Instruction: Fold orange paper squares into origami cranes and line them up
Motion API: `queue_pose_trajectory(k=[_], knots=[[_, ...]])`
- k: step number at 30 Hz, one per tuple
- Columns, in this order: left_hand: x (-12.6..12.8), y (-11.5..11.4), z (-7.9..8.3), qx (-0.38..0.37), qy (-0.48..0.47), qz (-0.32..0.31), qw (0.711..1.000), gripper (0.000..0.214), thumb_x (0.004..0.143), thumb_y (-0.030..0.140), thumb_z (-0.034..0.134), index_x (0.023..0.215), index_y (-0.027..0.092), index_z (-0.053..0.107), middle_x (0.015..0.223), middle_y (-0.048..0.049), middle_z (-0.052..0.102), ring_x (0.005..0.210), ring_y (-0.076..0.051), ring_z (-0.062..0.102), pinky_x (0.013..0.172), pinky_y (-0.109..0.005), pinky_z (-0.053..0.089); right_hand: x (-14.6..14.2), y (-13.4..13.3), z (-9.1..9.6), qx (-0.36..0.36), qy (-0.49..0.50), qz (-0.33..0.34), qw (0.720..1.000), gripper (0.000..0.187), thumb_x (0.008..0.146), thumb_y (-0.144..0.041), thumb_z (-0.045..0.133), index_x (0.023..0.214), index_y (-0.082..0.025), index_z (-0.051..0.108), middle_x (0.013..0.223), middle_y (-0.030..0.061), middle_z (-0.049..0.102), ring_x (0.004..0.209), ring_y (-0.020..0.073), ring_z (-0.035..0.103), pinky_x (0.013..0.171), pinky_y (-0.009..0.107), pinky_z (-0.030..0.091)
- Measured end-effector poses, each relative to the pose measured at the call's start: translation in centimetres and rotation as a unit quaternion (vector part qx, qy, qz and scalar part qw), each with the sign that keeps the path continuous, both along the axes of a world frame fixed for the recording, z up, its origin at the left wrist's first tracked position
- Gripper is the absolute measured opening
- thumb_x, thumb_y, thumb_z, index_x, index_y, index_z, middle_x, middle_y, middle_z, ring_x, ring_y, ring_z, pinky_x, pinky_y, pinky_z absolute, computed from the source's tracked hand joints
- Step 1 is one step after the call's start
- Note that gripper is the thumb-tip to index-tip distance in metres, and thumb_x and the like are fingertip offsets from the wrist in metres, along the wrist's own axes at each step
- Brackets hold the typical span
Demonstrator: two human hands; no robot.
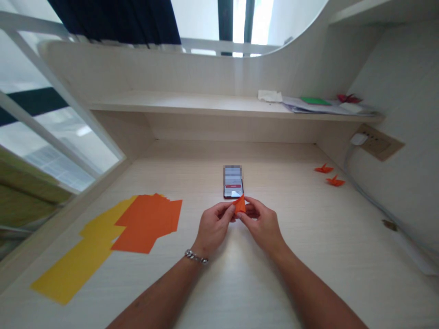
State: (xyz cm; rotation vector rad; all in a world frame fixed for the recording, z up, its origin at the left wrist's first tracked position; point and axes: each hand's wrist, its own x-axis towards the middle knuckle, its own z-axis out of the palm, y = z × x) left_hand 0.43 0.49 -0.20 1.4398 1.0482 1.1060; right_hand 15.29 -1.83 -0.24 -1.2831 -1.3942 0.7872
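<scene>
Left grip [213, 225] and right grip [262, 221] pinch folded orange paper [241, 205] by its edges, desk [302, 219] stretching either side.

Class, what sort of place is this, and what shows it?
Probably a study desk in a home or dormitory: a shelf holding papers, a wall socket with a plug, and a phone.

Orange folded paper [242, 205], orange sheets [147, 221], yellow sheets [72, 269], pale surface [281, 183] with faint streaks, silver bracelet [196, 257], dark blue curtain [116, 20]

Small folded orange paper [241, 205], pointed tip upward, between left grip [214, 225] and right grip [263, 224]
</scene>
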Motion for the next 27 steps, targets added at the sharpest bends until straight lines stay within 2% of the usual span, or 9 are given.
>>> queue_pose_trajectory(k=[5, 8, 12, 17, 19, 23, 25, 27], knots=[[0.2, -0.1, 0.0, -0.054, -0.052, 0.005, 0.997, 0.029, 0.081, 0.036, 0.061, 0.096, 0.012, 0.069, 0.082, -0.0081, 0.068, 0.073, -0.016, 0.062, 0.068, -0.028, 0.052, 0.0, -0.1, -0.1, -0.002, -0.017, -0.02, 1.0, 0.032, 0.084, -0.031, 0.055, 0.112, -0.019, 0.063, 0.091, 0.0067, 0.072, 0.076, 0.0196, 0.067, 0.072, 0.032, 0.053], [0.4, 0.0, 0.0, -0.101, -0.096, 0.01, 0.99, 0.03, 0.078, 0.036, 0.064, 0.095, 0.012, 0.068, 0.083, -0.0084, 0.068, 0.071, -0.015, 0.062, 0.065, -0.027, 0.051, 0.0, 0.3, -0.6, -0.045, 0.07, -0.008, 0.996, 0.033, 0.085, -0.037, 0.052, 0.107, -0.015, 0.064, 0.085, 0.0076, 0.071, 0.069, 0.0183, 0.065, 0.067, 0.032, 0.053], [0.6, 0.1, 0.0, -0.167, -0.125, 0.007, 0.978, 0.027, 0.075, 0.036, 0.066, 0.087, 0.012, 0.067, 0.077, -0.0069, 0.067, 0.064, -0.013, 0.06, 0.057, -0.023, 0.048, -0.1, 0.9, -0.9, -0.133, 0.219, 0.012, 0.966, 0.031, 0.077, -0.041, 0.059, 0.093, -0.014, 0.063, 0.074, 0.0059, 0.069, 0.06, 0.0156, 0.063, 0.057, 0.028, 0.05], [0.6, 0.0, -0.1, -0.172, -0.11, -0.003, 0.979, 0.026, 0.074, 0.035, 0.067, 0.088, 0.014, 0.066, 0.08, -0.0054, 0.066, 0.066, -0.013, 0.061, 0.055, -0.021, 0.046, -0.3, 1.0, -0.5, -0.168, 0.245, 0.023, 0.955, 0.025, 0.07, -0.038, 0.064, 0.08, -0.015, 0.063, 0.062, 0.0028, 0.067, 0.051, 0.0129, 0.059, 0.052, 0.024, 0.046], [0.5, 0.0, 0.0, -0.182, -0.126, -0.013, 0.975, 0.026, 0.075, 0.036, 0.067, 0.089, 0.014, 0.066, 0.08, -0.0054, 0.065, 0.066, -0.012, 0.059, 0.054, -0.019, 0.046, -0.2, 0.8, -0.2, -0.195, 0.273, 0.041, 0.941, 0.022, 0.068, -0.036, 0.066, 0.076, -0.015, 0.062, 0.061, 0.0025, 0.067, 0.05, 0.0123, 0.058, 0.05, 0.023, 0.044], [0.3, -0.2, 0.5, -0.251, -0.211, -0.067, 0.942, 0.026, 0.076, 0.037, 0.067, 0.088, 0.014, 0.065, 0.079, -0.0046, 0.063, 0.066, -0.011, 0.059, 0.048, -0.017, 0.043, 0.1, 0.6, 0.3, -0.247, 0.346, 0.083, 0.901, 0.019, 0.067, -0.031, 0.066, 0.077, -0.016, 0.062, 0.064, 0.0026, 0.066, 0.054, 0.0128, 0.06, 0.049, 0.021, 0.042], [0.3, -0.3, 0.6, -0.26, -0.219, -0.078, 0.937, 0.026, 0.077, 0.037, 0.066, 0.089, 0.014, 0.064, 0.078, -0.0042, 0.062, 0.065, -0.011, 0.059, 0.044, -0.016, 0.04, 0.3, 0.6, 0.4, -0.242, 0.334, 0.088, 0.907, 0.018, 0.068, -0.031, 0.066, 0.078, -0.016, 0.062, 0.067, 0.0024, 0.066, 0.057, 0.0131, 0.06, 0.049, 0.021, 0.043], [0.3, -0.4, 0.6, -0.236, -0.182, -0.066, 0.952, 0.027, 0.076, 0.038, 0.066, 0.086, 0.013, 0.064, 0.075, -0.0042, 0.062, 0.062, -0.01, 0.057, 0.042, -0.015, 0.04, 0.4, 0.7, 0.3, -0.208, 0.283, 0.065, 0.934, 0.02, 0.069, -0.032, 0.067, 0.08, -0.016, 0.063, 0.071, 0.0024, 0.067, 0.059, 0.0136, 0.06, 0.049, 0.021, 0.043]])
